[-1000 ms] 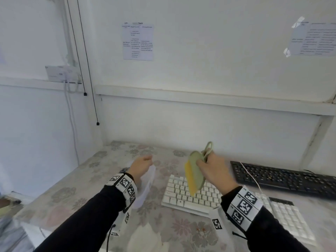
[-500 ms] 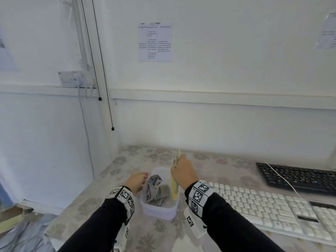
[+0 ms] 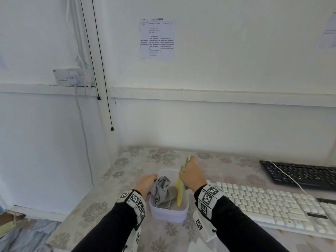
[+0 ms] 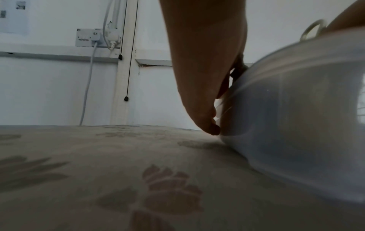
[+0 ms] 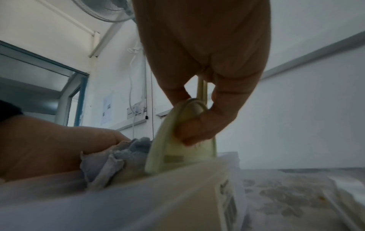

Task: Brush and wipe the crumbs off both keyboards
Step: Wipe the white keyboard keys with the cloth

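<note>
A translucent plastic container (image 3: 169, 213) stands on the floral table, left of the white keyboard (image 3: 263, 202). It holds a crumpled grey cloth (image 3: 162, 191). My right hand (image 3: 190, 177) pinches a yellow-green brush (image 3: 181, 191) that stands upright inside the container's right side. The right wrist view shows my fingers (image 5: 197, 125) around the brush (image 5: 177, 156) near its loop. My left hand (image 3: 147, 182) grips the container's left rim, its fingers (image 4: 205, 93) lying down the wall (image 4: 296, 109). The black keyboard (image 3: 300, 173) lies at the far right.
A white cable (image 3: 287, 175) crosses the black keyboard. A wall socket (image 3: 72, 77) with plugs and two hanging black cords (image 3: 105, 88) sit at the left. The table's left edge (image 3: 87, 197) drops toward the floor. A small orange crumb (image 5: 321, 198) lies on the tablecloth.
My right hand carried the brush left from above the white keyboard and lowered it into the container. The container now stands upright with my left hand at its rim.
</note>
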Demonstrator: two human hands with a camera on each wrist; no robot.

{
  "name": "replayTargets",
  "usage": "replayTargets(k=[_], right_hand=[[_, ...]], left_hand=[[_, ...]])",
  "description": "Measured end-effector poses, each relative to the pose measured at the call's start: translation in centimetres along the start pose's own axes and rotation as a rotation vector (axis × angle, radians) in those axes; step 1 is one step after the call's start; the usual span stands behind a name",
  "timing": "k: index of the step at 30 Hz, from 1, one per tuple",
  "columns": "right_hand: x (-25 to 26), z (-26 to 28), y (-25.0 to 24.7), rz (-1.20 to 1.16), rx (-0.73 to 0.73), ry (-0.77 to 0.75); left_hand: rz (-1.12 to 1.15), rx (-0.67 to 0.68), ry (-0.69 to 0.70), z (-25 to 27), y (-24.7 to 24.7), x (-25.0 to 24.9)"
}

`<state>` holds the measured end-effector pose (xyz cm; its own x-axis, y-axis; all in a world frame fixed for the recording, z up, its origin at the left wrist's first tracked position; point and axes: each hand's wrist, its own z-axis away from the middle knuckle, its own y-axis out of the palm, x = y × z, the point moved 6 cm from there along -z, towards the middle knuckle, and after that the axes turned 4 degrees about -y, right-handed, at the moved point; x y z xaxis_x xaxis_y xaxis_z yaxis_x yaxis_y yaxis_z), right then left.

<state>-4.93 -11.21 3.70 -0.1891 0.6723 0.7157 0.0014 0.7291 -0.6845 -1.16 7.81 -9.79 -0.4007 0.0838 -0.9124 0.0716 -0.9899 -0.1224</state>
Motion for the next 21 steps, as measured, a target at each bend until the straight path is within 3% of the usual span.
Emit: replayTargets(k=[8, 13, 17, 21], right_hand=[[3.5, 1.0, 2.2, 0.055, 0.027, -0.256], [3.9, 2.0, 4.8, 0.414, 0.175, -0.408], [4.3, 2.9, 5.8, 0.531, 0.336, -0.492], [4.2, 3.3, 5.8, 0.678, 0.326, -0.510]], left_hand=[[0.111, -0.040, 0.004, 3.5, 0.0, -1.6], [0.177, 0.010, -0.012, 4.6, 0.6, -1.9], [0.231, 0.013, -0.046, 4.8, 0.5, -1.8], [0.264, 0.038, -0.094, 4.4, 0.3, -1.1]])
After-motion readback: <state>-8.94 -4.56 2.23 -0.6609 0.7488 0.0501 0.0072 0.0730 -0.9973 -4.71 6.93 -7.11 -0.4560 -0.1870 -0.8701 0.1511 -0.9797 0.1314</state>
